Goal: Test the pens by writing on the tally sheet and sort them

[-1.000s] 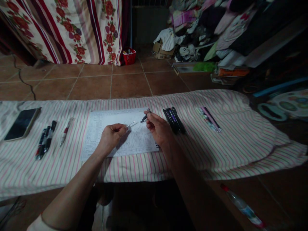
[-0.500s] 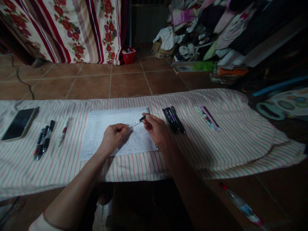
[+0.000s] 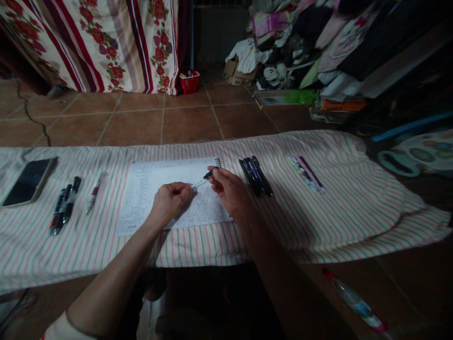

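Note:
My left hand [image 3: 170,199] is closed in a pinch above a scribbled white sheet [image 3: 152,184], gripping the thin refill [image 3: 197,183] of a pen. My right hand [image 3: 230,189] is closed on the dark pen barrel [image 3: 208,174]. The refill's tip meets the barrel's end between the two hands. The sheet lies on a striped cloth [image 3: 354,208] spread over a low surface.
A phone [image 3: 27,182] and several pens [image 3: 65,204] lie on the cloth at left, with one red-white pen [image 3: 94,192] beside them. Dark pens [image 3: 255,175] and a patterned pen set [image 3: 306,174] lie right. A bottle [image 3: 356,304] is on the floor. Clothes pile [image 3: 304,42] beyond.
The two hands have come together: the refill and the barrel, apart a second ago, now meet end to end. The hands barely shifted otherwise.

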The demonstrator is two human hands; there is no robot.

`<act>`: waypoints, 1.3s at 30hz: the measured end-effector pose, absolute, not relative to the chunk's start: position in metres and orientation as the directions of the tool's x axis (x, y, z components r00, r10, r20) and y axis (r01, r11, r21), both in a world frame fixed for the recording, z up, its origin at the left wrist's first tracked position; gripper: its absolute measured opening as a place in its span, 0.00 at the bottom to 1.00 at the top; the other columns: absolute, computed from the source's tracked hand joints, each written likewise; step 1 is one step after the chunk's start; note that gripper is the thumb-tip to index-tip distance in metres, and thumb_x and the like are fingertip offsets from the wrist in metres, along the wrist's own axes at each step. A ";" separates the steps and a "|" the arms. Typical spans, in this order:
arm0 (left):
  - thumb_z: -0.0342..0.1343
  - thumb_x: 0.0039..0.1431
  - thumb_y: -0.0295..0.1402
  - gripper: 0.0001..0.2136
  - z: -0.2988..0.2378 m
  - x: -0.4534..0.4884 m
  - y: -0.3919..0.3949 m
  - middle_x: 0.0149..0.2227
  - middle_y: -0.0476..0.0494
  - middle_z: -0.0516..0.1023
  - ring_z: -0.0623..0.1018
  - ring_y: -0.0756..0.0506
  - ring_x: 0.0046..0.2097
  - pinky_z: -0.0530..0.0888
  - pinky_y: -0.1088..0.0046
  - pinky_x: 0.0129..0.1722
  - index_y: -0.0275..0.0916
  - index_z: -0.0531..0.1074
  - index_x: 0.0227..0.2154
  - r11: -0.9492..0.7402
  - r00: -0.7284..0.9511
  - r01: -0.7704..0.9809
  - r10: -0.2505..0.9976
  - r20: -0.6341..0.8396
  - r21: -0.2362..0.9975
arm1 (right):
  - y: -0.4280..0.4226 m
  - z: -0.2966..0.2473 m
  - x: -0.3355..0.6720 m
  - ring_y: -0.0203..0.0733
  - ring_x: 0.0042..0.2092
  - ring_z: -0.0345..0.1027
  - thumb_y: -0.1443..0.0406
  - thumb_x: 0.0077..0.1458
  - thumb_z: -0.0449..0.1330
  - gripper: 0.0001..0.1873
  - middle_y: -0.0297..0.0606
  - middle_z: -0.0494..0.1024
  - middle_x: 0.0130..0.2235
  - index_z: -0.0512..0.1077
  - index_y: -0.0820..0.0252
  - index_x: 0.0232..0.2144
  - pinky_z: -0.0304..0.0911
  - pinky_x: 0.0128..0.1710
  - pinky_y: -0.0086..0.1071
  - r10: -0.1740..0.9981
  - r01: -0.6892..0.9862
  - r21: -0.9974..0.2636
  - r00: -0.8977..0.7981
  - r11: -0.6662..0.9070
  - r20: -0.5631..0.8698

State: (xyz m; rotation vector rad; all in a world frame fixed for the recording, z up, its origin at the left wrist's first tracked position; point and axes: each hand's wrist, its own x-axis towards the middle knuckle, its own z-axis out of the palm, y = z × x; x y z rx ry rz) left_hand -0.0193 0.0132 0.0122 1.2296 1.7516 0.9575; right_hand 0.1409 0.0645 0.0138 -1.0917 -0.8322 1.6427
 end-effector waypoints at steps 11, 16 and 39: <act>0.57 0.45 0.42 0.13 0.013 -0.019 0.014 0.17 0.51 0.70 0.67 0.50 0.22 0.62 0.75 0.23 0.37 0.77 0.23 0.258 -0.229 0.371 0.956 -0.181 0.892 | 0.063 0.016 0.141 0.28 0.29 0.63 0.58 0.41 0.66 0.15 0.30 0.71 0.27 0.77 0.59 0.32 0.57 0.26 0.23 0.948 -0.342 -0.884 -0.141 -0.318 -0.286; 0.56 0.45 0.42 0.14 0.013 -0.019 0.013 0.17 0.51 0.70 0.67 0.50 0.22 0.62 0.76 0.23 0.36 0.77 0.24 0.261 -0.225 0.367 0.956 -0.187 0.893 | 0.063 0.015 0.140 0.28 0.29 0.63 0.58 0.39 0.67 0.16 0.30 0.71 0.26 0.77 0.59 0.32 0.56 0.26 0.23 0.943 -0.349 -0.876 -0.147 -0.331 -0.298; 0.55 0.47 0.42 0.13 0.011 -0.020 0.014 0.19 0.50 0.71 0.68 0.50 0.23 0.62 0.76 0.23 0.36 0.77 0.24 0.235 -0.218 0.400 0.963 -0.158 0.886 | 0.058 0.013 0.136 0.30 0.32 0.67 0.58 0.42 0.65 0.15 0.32 0.74 0.29 0.77 0.58 0.34 0.61 0.30 0.24 0.940 -0.266 -0.906 -0.185 -0.330 -0.288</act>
